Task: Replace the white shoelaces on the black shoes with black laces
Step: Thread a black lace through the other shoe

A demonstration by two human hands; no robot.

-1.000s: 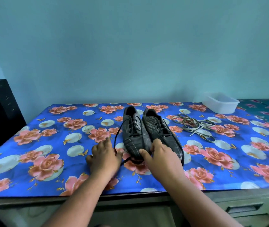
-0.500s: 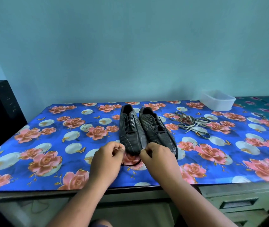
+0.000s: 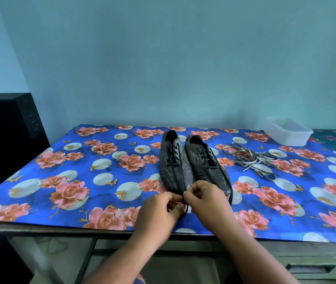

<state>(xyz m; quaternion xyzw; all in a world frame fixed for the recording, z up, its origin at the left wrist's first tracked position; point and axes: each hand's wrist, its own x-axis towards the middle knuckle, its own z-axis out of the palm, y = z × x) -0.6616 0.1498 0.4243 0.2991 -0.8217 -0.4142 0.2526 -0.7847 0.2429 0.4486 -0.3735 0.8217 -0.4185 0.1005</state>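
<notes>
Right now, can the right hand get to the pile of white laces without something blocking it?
Probably yes. The white laces lie on the cloth right of the shoes, nothing standing between. But the right hand, like the left hand, pinches the black lace, so it must release first.

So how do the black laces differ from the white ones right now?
The black laces are threaded through the eyelets of the black shoes; the white laces lie loose on the floral cloth to the right of the shoes. The left hand and right hand pinch black lace ends in front of the toes; nothing touches the white laces. The white ones sit in a tangled heap. Both are on the same table.
</notes>
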